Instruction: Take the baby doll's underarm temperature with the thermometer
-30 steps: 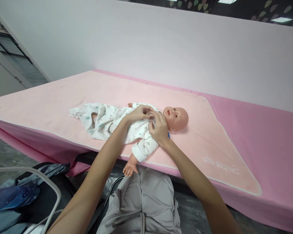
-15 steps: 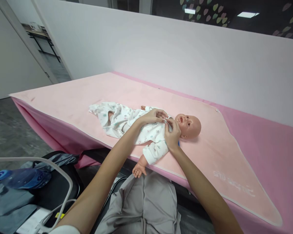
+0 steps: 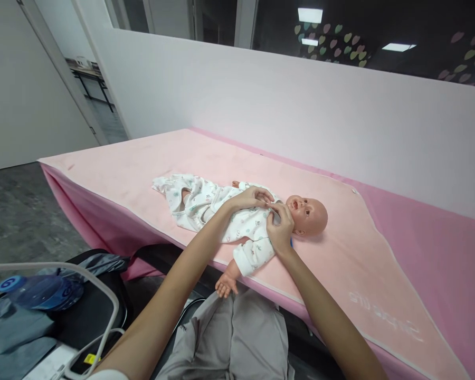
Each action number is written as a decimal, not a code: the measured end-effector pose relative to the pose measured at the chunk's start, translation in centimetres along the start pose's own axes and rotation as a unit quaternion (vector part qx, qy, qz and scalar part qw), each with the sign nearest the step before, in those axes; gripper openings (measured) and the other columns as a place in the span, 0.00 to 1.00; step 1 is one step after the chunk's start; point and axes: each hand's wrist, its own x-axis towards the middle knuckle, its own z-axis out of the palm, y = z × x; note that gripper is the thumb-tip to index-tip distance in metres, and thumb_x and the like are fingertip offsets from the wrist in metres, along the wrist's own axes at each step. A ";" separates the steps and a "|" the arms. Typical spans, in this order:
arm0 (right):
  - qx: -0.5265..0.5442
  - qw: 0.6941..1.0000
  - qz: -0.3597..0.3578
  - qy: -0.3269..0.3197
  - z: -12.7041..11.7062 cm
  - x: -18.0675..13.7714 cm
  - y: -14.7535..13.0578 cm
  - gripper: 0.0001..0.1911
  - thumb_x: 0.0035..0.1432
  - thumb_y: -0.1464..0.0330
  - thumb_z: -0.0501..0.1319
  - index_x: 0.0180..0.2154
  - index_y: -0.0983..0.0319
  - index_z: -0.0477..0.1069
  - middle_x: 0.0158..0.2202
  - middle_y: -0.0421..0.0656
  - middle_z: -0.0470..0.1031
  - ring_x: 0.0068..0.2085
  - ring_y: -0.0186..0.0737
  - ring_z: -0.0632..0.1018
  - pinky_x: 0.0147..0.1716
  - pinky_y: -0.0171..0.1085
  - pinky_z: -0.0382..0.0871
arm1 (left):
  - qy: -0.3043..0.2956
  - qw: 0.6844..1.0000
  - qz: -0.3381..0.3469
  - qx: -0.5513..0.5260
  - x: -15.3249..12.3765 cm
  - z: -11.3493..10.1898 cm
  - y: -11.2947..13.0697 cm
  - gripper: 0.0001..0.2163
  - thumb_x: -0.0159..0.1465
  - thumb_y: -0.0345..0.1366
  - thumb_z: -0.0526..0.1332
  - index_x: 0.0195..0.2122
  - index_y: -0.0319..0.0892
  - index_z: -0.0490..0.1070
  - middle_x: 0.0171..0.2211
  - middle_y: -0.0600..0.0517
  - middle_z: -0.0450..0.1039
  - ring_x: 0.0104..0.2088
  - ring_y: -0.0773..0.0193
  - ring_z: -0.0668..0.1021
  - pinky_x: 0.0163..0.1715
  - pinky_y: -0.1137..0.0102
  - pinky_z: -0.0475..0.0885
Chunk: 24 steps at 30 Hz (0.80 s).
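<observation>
1. From where I stand, the doll (image 3: 311,216) lies on its back on the pale pink mat (image 3: 174,153), head to the right, legs to the left, its near hand (image 3: 226,283) poking out past the near edge.
2. It wears a white patterned garment (image 3: 245,224); both of the person's hands meet at its upper chest, just left of the chin.
3. The left hand (image 3: 254,198) arches over the chest, fingers curled; I cannot tell whether its tips grip cloth.
4. The right hand (image 3: 280,228) sits beside the doll's neck, thumb and fingers bent around a gap; whether the tips clamp anything I cannot tell either.
5. The step in hand looks like close fingertip work on the garment's upper front.
6. To my mind, the next move calls for small, matched finger motions, with the cloth kept steady and little weight on the doll.
</observation>
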 end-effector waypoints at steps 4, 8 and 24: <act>0.010 1.000 -0.005 0.014 0.0 0.0 0.0 0.11 0.55 0.76 0.51 0.35 0.61 0.69 0.35 0.43 0.73 0.40 0.39 0.73 0.43 0.41 0.67 | 0.005 1.000 -0.003 -0.025 0.0 -0.1 -0.2 0.13 0.48 0.30 0.66 0.36 0.35 0.72 0.32 0.49 0.74 0.31 0.69 0.75 0.34 0.74 0.67; 0.005 1.000 0.013 0.009 0.1 0.0 0.0 0.10 0.57 0.75 0.52 0.38 0.61 0.69 0.36 0.43 0.73 0.40 0.39 0.72 0.43 0.40 0.67 | 0.008 0.999 0.001 -0.031 0.1 0.0 -0.3 0.14 0.49 0.31 0.67 0.37 0.35 0.72 0.32 0.48 0.75 0.31 0.68 0.75 0.34 0.73 0.67; 0.023 0.999 -0.019 0.042 -0.2 -0.4 -0.3 0.09 0.56 0.75 0.52 0.38 0.60 0.67 0.35 0.43 0.71 0.39 0.39 0.72 0.41 0.41 0.68 | 0.017 0.997 -0.004 -0.079 -0.1 0.0 0.0 0.15 0.51 0.38 0.67 0.38 0.36 0.73 0.30 0.49 0.74 0.26 0.71 0.72 0.20 0.78 0.60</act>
